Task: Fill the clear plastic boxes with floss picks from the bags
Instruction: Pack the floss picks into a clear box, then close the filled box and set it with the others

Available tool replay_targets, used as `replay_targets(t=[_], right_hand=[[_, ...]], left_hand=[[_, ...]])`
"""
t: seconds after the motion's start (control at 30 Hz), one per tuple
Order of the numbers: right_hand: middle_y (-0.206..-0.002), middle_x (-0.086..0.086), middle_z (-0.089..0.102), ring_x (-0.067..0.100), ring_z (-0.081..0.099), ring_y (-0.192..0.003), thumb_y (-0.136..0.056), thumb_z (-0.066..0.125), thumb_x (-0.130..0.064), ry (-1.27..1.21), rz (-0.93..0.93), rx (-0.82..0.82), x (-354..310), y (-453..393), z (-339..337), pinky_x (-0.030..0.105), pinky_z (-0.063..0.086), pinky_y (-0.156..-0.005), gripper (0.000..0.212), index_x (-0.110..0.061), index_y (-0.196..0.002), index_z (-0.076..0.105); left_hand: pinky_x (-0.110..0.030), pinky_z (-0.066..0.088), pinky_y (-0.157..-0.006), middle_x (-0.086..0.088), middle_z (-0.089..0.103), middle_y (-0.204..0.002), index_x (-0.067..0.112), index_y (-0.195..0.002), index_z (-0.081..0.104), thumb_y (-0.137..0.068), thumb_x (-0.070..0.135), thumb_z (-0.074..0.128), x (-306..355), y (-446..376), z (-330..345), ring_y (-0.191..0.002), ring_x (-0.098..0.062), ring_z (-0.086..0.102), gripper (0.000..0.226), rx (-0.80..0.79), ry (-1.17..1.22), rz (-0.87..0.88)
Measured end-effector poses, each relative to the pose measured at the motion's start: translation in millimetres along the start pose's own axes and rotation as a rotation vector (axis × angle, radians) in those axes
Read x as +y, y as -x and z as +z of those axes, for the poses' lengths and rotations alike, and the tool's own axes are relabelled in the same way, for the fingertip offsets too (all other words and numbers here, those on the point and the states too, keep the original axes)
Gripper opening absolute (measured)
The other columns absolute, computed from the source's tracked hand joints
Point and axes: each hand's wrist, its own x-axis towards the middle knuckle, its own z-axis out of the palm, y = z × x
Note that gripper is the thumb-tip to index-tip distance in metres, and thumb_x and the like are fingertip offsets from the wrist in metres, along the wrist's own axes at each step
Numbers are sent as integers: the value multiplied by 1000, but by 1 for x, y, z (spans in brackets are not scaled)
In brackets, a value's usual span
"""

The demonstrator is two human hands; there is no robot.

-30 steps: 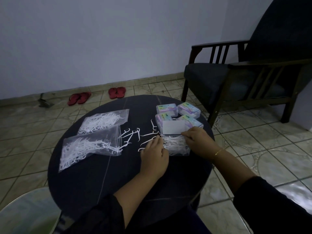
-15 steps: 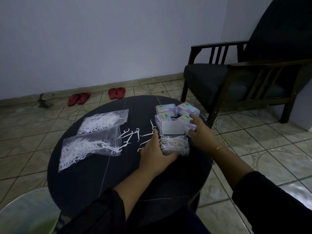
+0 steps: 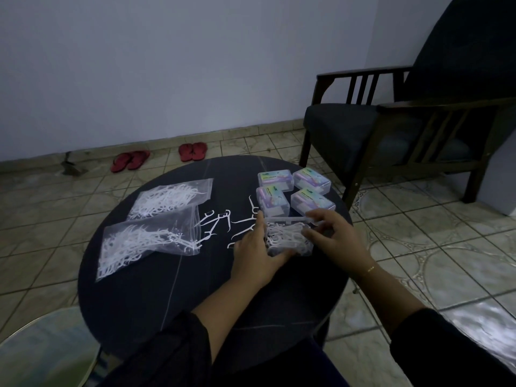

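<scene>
On the tabletop (image 3: 139, 297), two bags (image 3: 145, 241) lay left, loose floss picks (image 3: 223, 222) between, four closed boxes (image 3: 296, 191) behind the open box (image 3: 289, 241) at right.

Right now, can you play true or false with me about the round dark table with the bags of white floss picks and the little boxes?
1. Two clear plastic bags of white floss picks lie on the left part of the round dark table. True.
2. Four closed clear plastic boxes with colourful labels sit at the table's far right. True.
3. The left hand is inside a bag. False: it holds the open clear box of picks.
4. The two pairs of red sandals are on the dark armchair. False: they lie on the tiled floor by the wall.
5. Some loose white floss picks lie on the table. True.
</scene>
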Motion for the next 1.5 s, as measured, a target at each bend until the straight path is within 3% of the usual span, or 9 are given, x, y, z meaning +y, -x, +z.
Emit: replay_targets(t=[0.2,0.3,0.5,0.7,0.87,1.07,1.27,1.33,1.5], right_hand=[[-104,-12,53,1,55,-93,-84,69,-21,127,-58,32,13,12,11,20,50,-83,23,-29,-104,61],[-107,-17,49,-3,50,-93,-84,68,-20,189,-69,20,15,15,15,9,43,-77,24,-26,-107,63],[-110,-16,51,-5,46,-96,-86,66,-23,246,-70,42,16,15,17,2,35,-70,24,-22,-110,64],[-120,-6,58,-3,47,-99,-87,65,-24,279,-72,51,18,14,21,9,37,-82,23,-19,-109,67],[-121,-4,59,-3,47,-100,-87,65,-24,292,-67,49,17,16,21,12,36,-87,23,-17,-110,67],[-111,-3,62,2,52,-94,-91,61,-23,251,27,17,6,18,24,15,40,-81,24,-19,-114,60],[-107,-1,66,6,58,-92,-89,63,-21,139,126,29,-5,10,25,20,45,-83,24,-18,-113,63],[-105,-3,66,6,58,-91,-90,62,-21,118,108,24,-12,4,25,19,45,-81,23,-19,-112,63],[-105,0,65,8,60,-92,-91,60,-21,99,43,0,-33,-31,32,18,46,-77,21,-18,-112,63]], left_hand=[[-38,40,-104,1,56,-134,26,-148,29,-74,51,73,-9,1,4,-123,-14,51,90,81,23,30],[-37,36,-108,-4,50,-142,20,-144,40,-81,40,71,-9,4,3,-129,-16,46,73,101,-29,67],[-33,22,-108,3,27,-156,20,-151,20,-96,48,44,-8,5,3,-139,-13,28,67,20,-326,109],[-33,19,-109,4,21,-158,21,-153,7,-99,51,31,-6,10,2,-141,-12,23,66,25,-454,92],[-34,19,-107,3,21,-158,23,-153,8,-101,47,28,-7,10,-1,-141,-13,22,60,21,-516,114],[-34,16,-102,5,34,-152,25,-149,26,-100,43,38,-4,9,-6,-139,-10,24,54,26,-442,108],[-21,14,-89,9,51,-138,31,-136,49,-92,44,54,2,12,-18,-119,-3,36,46,135,-265,20],[-20,17,-87,8,54,-134,32,-134,51,-91,45,57,1,7,-28,-102,-3,32,46,144,-230,2],[-29,38,-99,-3,64,-122,27,-129,58,-86,43,65,-7,-29,-51,-110,-19,55,47,166,-129,-48]])
